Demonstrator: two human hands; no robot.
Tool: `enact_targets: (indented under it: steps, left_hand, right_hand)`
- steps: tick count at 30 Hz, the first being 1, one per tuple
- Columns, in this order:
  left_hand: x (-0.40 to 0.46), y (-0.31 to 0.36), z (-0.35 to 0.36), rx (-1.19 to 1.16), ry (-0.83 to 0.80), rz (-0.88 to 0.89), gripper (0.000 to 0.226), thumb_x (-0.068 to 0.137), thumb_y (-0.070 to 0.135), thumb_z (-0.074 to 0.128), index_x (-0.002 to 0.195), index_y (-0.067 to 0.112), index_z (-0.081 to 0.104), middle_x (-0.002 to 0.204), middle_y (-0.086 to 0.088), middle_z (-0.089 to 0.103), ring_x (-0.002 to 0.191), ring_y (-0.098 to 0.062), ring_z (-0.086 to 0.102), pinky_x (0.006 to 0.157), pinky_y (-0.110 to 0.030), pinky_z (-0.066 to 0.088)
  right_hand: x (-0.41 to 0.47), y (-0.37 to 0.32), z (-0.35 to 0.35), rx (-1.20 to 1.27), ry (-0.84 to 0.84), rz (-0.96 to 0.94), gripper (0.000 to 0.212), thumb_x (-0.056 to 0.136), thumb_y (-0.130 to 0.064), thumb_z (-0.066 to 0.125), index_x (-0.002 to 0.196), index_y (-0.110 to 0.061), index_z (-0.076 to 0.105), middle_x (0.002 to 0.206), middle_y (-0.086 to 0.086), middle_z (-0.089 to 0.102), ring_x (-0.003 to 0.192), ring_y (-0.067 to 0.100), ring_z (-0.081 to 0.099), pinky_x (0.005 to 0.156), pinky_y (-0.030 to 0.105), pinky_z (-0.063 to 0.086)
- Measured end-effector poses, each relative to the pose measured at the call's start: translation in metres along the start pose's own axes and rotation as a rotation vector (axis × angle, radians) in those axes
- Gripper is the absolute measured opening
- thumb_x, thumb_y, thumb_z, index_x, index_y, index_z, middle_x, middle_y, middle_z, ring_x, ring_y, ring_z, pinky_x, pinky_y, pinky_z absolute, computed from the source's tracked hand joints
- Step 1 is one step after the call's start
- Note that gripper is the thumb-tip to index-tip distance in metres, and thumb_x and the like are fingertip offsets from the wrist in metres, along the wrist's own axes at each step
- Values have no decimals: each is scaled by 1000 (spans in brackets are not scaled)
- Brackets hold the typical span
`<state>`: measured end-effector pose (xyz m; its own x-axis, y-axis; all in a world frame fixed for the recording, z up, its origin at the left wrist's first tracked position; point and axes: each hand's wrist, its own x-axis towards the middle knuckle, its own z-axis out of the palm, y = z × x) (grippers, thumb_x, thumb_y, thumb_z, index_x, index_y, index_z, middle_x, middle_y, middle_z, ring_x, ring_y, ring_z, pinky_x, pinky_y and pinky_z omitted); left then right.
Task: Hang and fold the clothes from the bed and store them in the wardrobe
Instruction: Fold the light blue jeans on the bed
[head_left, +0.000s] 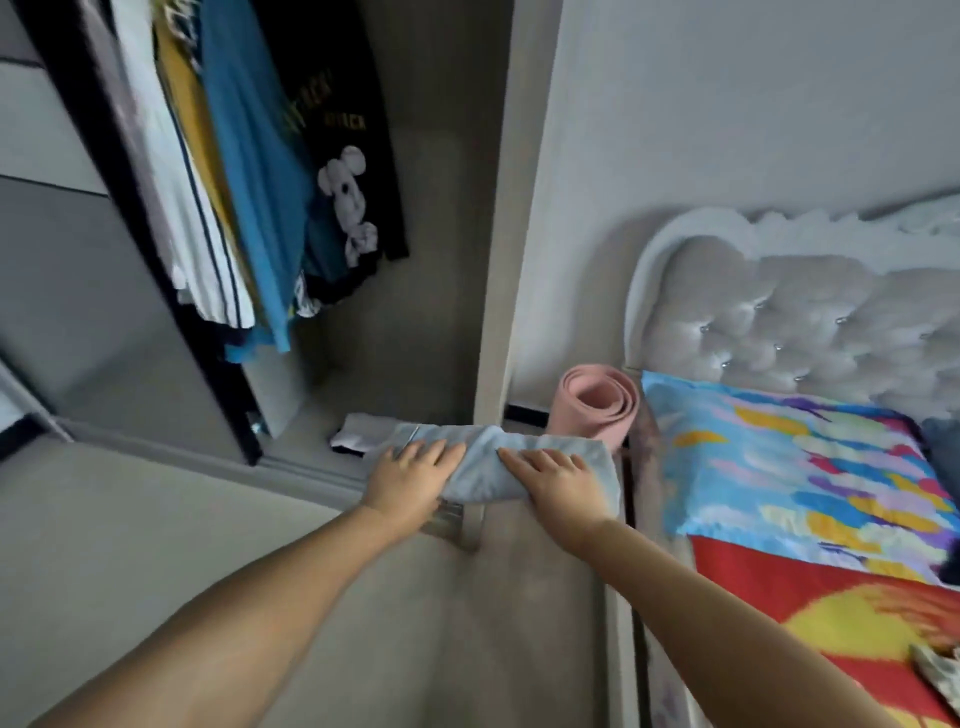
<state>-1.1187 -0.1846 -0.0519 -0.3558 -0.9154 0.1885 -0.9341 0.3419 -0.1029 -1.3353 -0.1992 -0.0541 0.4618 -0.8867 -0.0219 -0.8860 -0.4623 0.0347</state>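
Both hands, left (410, 480) and right (558, 480), clasp folded blue garment (485, 467) at wardrobe (415, 312) opening. Risk: fold sags or unrolls at the unsupported middle.

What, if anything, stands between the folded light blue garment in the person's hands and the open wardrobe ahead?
Nothing visible blocks it. Both the left hand and right hand carry the folded light blue garment toward the wardrobe floor, where one folded white item already lies; the hanging clothes end above that level.
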Motion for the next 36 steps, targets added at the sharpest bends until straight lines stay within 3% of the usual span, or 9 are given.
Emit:
enact_targets:
  steps: [4, 9, 20, 22, 23, 25, 26, 31, 36]
  left_hand:
    - [-26, -109, 7, 85, 3, -67, 66, 29, 17, 92, 93, 17, 77, 78, -1, 72, 57, -22, 67, 46, -28, 53]
    - [-39, -189, 11, 119, -26, -133, 56, 28, 13, 88, 82, 22, 78, 61, 3, 64, 45, -16, 59, 37, -22, 45]
    - [40, -308, 88, 89, -137, -151, 75, 10, 19, 90, 84, 18, 78, 65, 1, 68, 45, -18, 61, 35, -19, 41]
    - [73, -328, 108, 92, -180, -170, 77, 22, 21, 91, 98, 19, 76, 78, -1, 70, 57, -19, 66, 42, -23, 45]
    - [87, -338, 119, 76, -235, -189, 80, 40, 25, 89, 116, 20, 68, 98, -2, 70, 77, -20, 69, 53, -27, 50]
    - [112, -361, 149, 57, -317, -221, 79, 77, 24, 70, 146, 25, 32, 139, 1, 49, 120, -23, 53, 81, -33, 46]
    - [122, -370, 158, 45, -369, -232, 79, 83, 22, 63, 150, 26, 21, 146, 2, 40, 128, -23, 46, 86, -34, 43]
    - [149, -409, 193, -32, -433, -255, 69, 86, 21, 56, 148, 22, 27, 145, -4, 42, 130, -29, 43, 90, -39, 46]
    - [180, -437, 228, -21, -458, -155, 66, 82, 25, 63, 143, 26, 38, 134, -2, 53, 120, -29, 53, 77, -39, 49]
  right_hand:
    - [87, -84, 4, 50, -3, -115, 85, 83, -17, 66, 151, -32, 17, 147, 2, 39, 133, 28, 38, 109, 42, 33]
    - [160, -146, 12, 93, -14, -195, 63, 94, -17, 47, 150, -32, 22, 145, 4, 43, 129, 29, 42, 107, 40, 34]
    - [327, -159, 63, 93, -67, -226, 60, 94, -28, 49, 149, -35, 27, 141, 1, 48, 129, 27, 45, 106, 40, 35]
    - [363, -148, 75, 116, -90, -215, 59, 94, -29, 48, 149, -34, 27, 142, 2, 48, 128, 27, 45, 106, 38, 34]
    - [381, -143, 80, 117, -110, -219, 60, 94, -29, 47, 150, -33, 27, 142, 4, 47, 128, 27, 46, 106, 38, 34]
    - [413, -137, 86, 120, -137, -217, 62, 93, -27, 47, 151, -32, 23, 142, 5, 47, 128, 29, 44, 106, 38, 34]
    - [428, -135, 88, 123, -156, -217, 64, 93, -26, 47, 151, -32, 21, 142, 5, 46, 128, 29, 44, 106, 38, 33]
    - [478, -142, 107, 79, -272, -190, 73, 92, -17, 48, 153, -35, 12, 148, 3, 38, 129, 29, 41, 105, 37, 34]
    - [504, -145, 135, 95, -301, -86, 79, 90, -10, 51, 152, -36, 10, 150, 2, 34, 133, 25, 37, 107, 33, 32]
